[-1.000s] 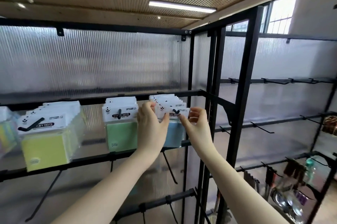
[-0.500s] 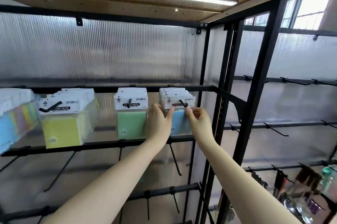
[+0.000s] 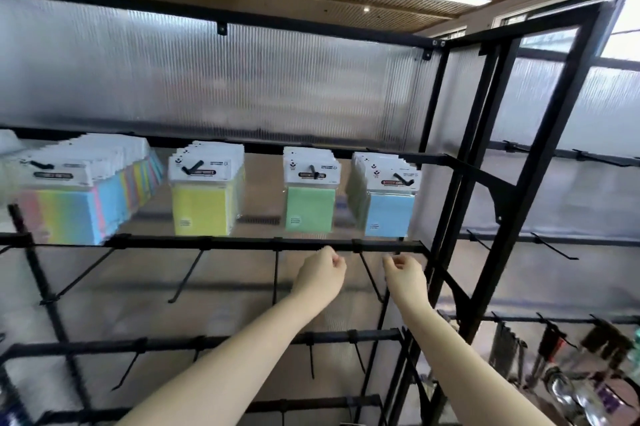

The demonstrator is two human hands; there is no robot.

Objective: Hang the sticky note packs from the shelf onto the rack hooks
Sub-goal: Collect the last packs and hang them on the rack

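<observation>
Sticky note packs (image 3: 389, 197) hang (four rows) — ribbed translucent backing (image 3: 242, 79)

Four stacks of sticky note packs (image 3: 389, 197) are hanging side by side on rack hooks (image 3: 405, 179), above a crossbar (image 3: 242, 244); both hands are hovering below it.
</observation>
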